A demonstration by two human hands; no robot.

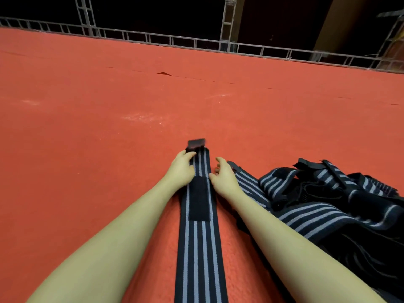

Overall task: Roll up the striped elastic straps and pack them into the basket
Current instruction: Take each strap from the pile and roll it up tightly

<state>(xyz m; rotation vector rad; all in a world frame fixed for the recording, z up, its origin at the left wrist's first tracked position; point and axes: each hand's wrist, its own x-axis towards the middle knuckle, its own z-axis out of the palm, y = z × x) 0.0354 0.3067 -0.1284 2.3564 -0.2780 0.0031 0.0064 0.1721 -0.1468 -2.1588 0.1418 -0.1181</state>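
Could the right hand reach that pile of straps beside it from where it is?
Probably yes. The right hand lies just beside the pile, with only open red mat and loose strap ends between them.

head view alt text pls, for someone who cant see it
A striped elastic strap lies flat on a red mat, running away from the viewer. The left hand touches its far end and the right hand rests beside it. A pile of more straps lies to the right.
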